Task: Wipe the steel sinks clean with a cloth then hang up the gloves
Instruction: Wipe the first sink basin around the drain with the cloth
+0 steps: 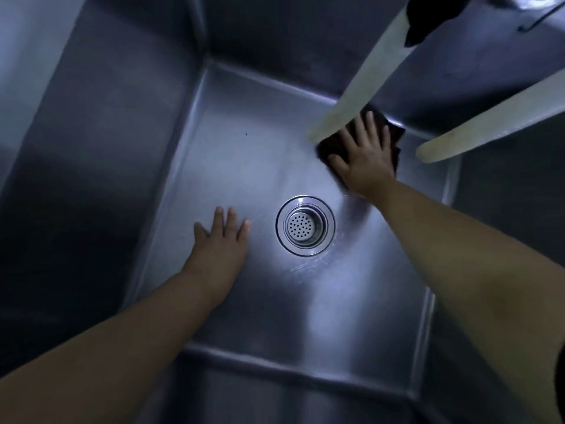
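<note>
Deep steel sink (101,154) filled the head view, seen from above. Left hand (220,240) lay flat on the sink floor, fingers straight and slightly spread, holding nothing, just left of the drain strainer (305,225). Drain sat near the middle of the floor, between the two hands. Right hand (365,160) pressed flat on a dark cloth (394,139), fingers spread, in the far right corner of the floor. Cloth lay under the palm and fingers, its edges showing beyond the fingertips and to the right. Two pale spouts (363,84) reached over the sink from upper right, the nearer one's tip just above the cloth.
</note>
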